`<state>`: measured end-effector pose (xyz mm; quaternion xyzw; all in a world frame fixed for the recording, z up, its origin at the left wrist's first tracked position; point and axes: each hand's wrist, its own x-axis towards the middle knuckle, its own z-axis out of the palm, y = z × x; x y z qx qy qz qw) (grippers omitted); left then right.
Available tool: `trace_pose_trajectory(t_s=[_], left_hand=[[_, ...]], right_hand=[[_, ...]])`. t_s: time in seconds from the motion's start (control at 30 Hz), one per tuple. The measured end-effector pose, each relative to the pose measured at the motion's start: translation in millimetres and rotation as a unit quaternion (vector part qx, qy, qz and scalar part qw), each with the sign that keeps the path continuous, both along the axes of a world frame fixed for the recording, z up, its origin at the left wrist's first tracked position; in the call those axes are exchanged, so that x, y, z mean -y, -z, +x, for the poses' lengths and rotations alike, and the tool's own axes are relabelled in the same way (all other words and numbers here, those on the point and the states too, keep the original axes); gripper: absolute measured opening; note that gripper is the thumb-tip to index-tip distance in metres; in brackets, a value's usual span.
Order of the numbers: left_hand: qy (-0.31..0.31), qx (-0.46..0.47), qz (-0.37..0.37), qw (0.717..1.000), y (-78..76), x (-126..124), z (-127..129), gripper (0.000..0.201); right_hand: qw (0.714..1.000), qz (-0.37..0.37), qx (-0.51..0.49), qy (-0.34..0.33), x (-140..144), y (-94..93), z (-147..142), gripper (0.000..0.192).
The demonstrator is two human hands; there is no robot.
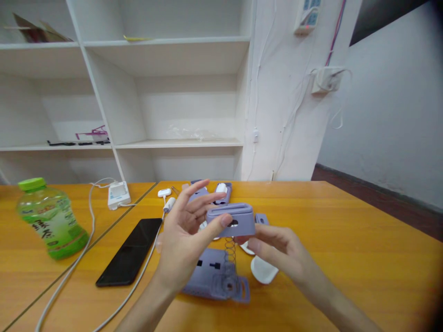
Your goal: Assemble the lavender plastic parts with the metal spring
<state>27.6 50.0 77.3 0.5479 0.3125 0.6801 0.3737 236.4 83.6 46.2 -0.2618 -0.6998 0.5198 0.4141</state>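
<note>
Fingers [207, 203] of the left hand [188, 235] spread loosely, thumb pressed to the front of a purple housing piece [235, 220], steadying it above the purple base [216, 276] on the table [346, 230]. Right hand [277, 249] pinched narrow under that piece, just above the base's upright spring [230, 251]. White cap [263, 269] right of the base, black phone [133, 251] and green bottle [51, 216] to its left.

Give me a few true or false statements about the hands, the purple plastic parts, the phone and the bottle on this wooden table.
1. Both hands hold the small purple plastic block above the table: true; left hand, right hand.
2. The black smartphone stands upright on the shelf: false, it lies flat on the orange wooden table.
3. The green-capped plastic drink bottle stands left of the phone: true.
4. The flat purple plastic base is lifted too: false, it lies on the table under the hands.
</note>
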Motion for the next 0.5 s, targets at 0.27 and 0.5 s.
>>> trace_pose_trajectory(t_s=[0.27, 0.5], left_hand=[[0.093, -0.085, -0.155, 0.98, 12.7, 3, 9, 0.071], [0.055, -0.249, -0.163, 0.953, 39.3, 9, 21, 0.071]], right_hand=[[0.992, -0.093, 0.005, -0.085, -3, 4.5, 16, 0.072], [0.97, -0.163, 0.032, 0.177, 49, 63.5, 33, 0.059]])
